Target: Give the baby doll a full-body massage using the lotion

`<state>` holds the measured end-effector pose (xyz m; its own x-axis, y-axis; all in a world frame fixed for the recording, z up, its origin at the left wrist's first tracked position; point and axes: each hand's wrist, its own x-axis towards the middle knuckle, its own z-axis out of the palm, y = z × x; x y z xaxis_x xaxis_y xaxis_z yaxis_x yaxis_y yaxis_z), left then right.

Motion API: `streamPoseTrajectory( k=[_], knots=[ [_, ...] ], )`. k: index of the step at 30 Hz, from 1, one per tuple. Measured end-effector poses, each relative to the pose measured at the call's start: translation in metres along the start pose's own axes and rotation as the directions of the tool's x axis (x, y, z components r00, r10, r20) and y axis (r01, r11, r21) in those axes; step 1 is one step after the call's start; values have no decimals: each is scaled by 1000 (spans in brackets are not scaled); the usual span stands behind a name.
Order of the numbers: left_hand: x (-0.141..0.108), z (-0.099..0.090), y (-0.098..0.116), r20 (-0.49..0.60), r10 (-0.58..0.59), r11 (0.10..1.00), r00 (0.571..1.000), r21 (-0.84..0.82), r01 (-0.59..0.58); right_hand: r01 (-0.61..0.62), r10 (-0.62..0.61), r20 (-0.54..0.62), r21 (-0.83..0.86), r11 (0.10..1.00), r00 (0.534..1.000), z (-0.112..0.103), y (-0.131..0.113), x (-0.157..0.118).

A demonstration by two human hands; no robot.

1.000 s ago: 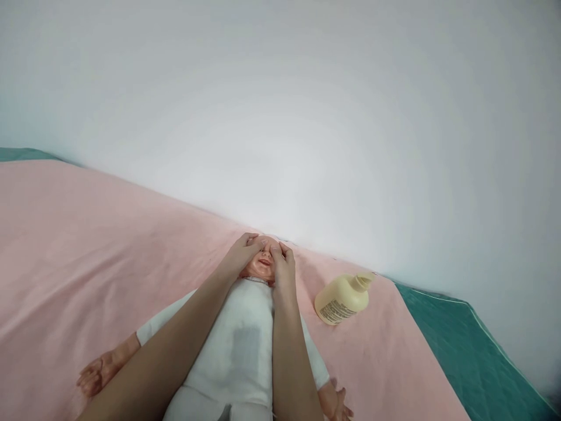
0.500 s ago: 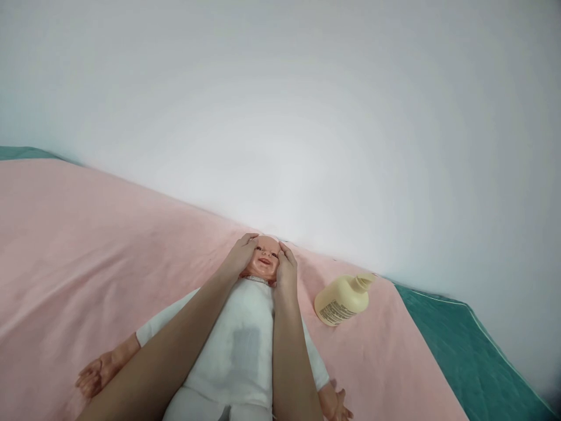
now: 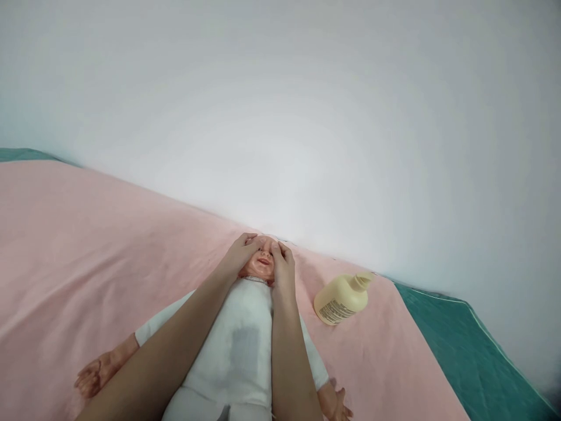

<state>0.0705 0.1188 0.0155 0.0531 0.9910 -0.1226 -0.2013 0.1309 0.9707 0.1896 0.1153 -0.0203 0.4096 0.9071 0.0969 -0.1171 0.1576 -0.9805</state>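
A baby doll (image 3: 245, 333) lies on its back, with a white cloth body, a grey patch on its middle and bare plastic hands. Its head points away from me. My left hand (image 3: 242, 252) is wrapped round the left side of the doll's head, the thumb lying over the brow near one eye. On the other side, my right hand (image 3: 284, 266) cups the head, its thumb by the other eye. Between the thumbs, the doll's smiling mouth shows. The fingers behind the head are partly hidden.
Right of the doll, a pale yellow pump bottle (image 3: 339, 299) with printed text stands on the pink sheet (image 3: 109, 245). Green cloth (image 3: 464, 345) shows beyond the sheet's edge. A white wall (image 3: 280, 117) rises just behind the doll's head.
Both thumbs have moved inward from the sides of the doll's face onto the brow and eye area. The doll and the bottle stay in place.
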Motion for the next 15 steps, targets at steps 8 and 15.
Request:
streamPoseTrajectory(
  k=[8, 15],
  knots=[
    [-2, -2, 3, -31, -34, 999, 999, 40, 35, -43, 41, -37, -33, 999, 998, -1, -2, -1],
    [9, 0, -9, -38, 21, 999, 999, -29, -22, 8, -9, 18, 51, 999, 1000, -7, 20, 17]
  ],
)
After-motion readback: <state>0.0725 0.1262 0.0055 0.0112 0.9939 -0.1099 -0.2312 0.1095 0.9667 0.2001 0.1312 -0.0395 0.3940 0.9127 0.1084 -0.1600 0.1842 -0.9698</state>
